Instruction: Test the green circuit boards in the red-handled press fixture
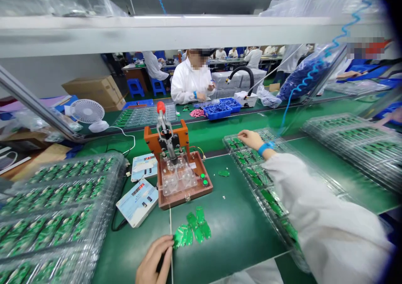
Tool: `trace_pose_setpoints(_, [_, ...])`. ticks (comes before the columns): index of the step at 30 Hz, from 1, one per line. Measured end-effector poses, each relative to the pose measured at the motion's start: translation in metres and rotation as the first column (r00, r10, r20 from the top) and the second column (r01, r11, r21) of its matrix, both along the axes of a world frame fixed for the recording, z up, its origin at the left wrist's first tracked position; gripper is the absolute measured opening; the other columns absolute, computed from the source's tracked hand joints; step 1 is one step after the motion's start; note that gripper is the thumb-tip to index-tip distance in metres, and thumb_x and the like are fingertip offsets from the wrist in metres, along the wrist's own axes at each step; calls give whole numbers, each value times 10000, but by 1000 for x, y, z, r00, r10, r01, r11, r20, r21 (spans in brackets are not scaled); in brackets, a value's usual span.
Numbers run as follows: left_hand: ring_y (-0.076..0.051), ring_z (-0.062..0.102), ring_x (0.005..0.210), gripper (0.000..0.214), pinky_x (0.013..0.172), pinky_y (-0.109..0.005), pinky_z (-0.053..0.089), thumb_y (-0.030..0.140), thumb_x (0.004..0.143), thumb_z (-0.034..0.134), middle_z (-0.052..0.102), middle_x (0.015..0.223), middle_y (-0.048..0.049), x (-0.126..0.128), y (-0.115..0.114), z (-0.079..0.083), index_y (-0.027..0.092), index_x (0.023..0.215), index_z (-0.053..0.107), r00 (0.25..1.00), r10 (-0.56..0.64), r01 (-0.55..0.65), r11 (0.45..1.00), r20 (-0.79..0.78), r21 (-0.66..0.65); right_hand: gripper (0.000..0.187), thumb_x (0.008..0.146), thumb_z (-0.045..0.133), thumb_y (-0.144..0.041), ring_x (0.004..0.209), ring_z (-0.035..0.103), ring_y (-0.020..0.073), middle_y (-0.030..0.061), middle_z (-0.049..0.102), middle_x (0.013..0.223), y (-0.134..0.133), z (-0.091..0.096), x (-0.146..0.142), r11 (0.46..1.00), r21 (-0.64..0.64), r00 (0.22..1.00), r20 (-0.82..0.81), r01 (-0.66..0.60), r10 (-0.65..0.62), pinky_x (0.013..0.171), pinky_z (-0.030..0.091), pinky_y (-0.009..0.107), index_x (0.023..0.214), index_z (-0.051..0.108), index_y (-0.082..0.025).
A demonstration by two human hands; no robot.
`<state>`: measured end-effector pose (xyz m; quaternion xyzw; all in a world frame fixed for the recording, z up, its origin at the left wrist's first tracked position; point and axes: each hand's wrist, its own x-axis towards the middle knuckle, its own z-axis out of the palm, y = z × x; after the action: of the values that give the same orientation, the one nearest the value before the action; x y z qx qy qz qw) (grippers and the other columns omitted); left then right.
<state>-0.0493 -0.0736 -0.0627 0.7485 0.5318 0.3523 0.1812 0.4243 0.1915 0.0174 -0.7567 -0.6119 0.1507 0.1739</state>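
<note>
My left hand point(153, 261) rests at the near edge of the green mat, fingers curled on the end of a fan of several small green circuit boards point(193, 229). My right hand point(250, 139) reaches far right, in a white sleeve with a blue wrist strap, fingers down on a clear plastic tray of green boards point(251, 171); whether it grips a board is hidden. Between the hands stands an orange-brown test fixture point(179, 171) with a red-knobbed clamp lever and a clear cover. One loose green board point(224, 173) lies beside the fixture.
Stacked clear trays of green boards point(53, 208) fill the left. Two small white meter boxes point(138, 200) sit left of the fixture, with a desk fan point(87, 112) behind. More trays point(361, 146) lie far right. Across the conveyor a person in a white coat works by blue bins point(221, 108).
</note>
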Motion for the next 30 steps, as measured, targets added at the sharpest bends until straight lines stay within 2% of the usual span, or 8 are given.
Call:
trace_pose_setpoints(3, [-223, 755, 957, 234, 860, -312, 635, 372, 1004, 579, 776, 1044, -70, -1, 0, 6, 256, 1033, 780, 1000, 2, -2, 999, 15, -33, 263, 971, 629, -393, 947, 722, 223, 76, 768, 1039, -64, 16, -21, 980, 28, 976, -91, -198, 199, 904, 578, 380, 1089, 747, -190])
trace_pose_setpoints(6, [-220, 740, 961, 197, 853, -338, 631, 347, 1005, 596, 768, 1038, -69, 1, 5, 13, 248, 1026, 764, 999, 21, -17, 998, 49, -66, 244, 924, 659, -473, 894, 741, 225, 24, 784, 1027, -144, 21, -56, 903, 15, 881, -210, -430, 424, 809, 605, 347, 1044, 778, -298])
trace_pose_setpoints(8, [-222, 728, 982, 161, 865, -359, 625, 322, 995, 615, 767, 1046, -67, 0, 13, 18, 249, 997, 759, 997, -50, 54, 994, 50, -95, 244, 970, 615, -482, 911, 745, 233, 34, 779, 1060, -192, 14, -85, 799, 13, 761, -297, -601, 577, 802, 616, 361, 1084, 765, -328])
trace_pose_setpoints(11, [-240, 698, 1078, 142, 929, -410, 606, 248, 966, 629, 762, 1119, -81, -5, 29, 24, 250, 1016, 762, 969, -246, 246, 961, 16, -127, 172, 994, 616, -396, 1019, 725, 231, 29, 765, 1106, -235, -9, -132, 756, 52, 698, -347, -652, 626, 885, 614, 371, 1094, 741, -334])
trace_pose_setpoints(15, [-245, 637, 1228, 366, 1046, -473, 554, 86, 891, 542, 729, 1259, -84, -8, 45, 32, 257, 1143, 746, 896, -439, 424, 891, -68, -162, 212, 996, 625, -283, 1262, 617, 247, 53, 704, 1295, -238, -44, -183, 772, 134, 700, -347, -622, 624, 1085, 538, 439, 1197, 694, -277])
trace_pose_setpoints(18, [-254, 617, 1271, 445, 1096, -490, 519, 58, 834, 556, 709, 1309, -69, -6, 50, 37, 269, 1181, 739, 852, -511, 481, 851, -119, -210, 284, 966, 668, -243, 1328, 562, 279, 81, 681, 1343, -219, -56, -203, 721, 139, 663, -307, -678, 683, 1144, 478, 513, 1249, 680, -229])
trace_pose_setpoints(24, [-251, 663, 1176, 421, 1035, -463, 543, 62, 838, 592, 708, 1313, -60, -4, 55, 39, 273, 1168, 746, 820, -547, 492, 825, -169, -279, 414, 886, 775, -247, 1335, 556, 315, 88, 692, 1337, -187, -62, -210, 636, 132, 583, -295, -760, 757, 1138, 457, 549, 1291, 688, -224])
trace_pose_setpoints(30, [-249, 674, 1139, 285, 1031, -445, 531, 145, 870, 663, 716, 1278, -58, -7, 55, 42, 274, 1103, 764, 854, -514, 467, 826, -81, -317, 380, 877, 797, -268, 1231, 626, 288, 79, 722, 1269, -185, -56, -210, 603, 166, 542, -303, -780, 784, 1079, 516, 504, 1247, 711, -234])
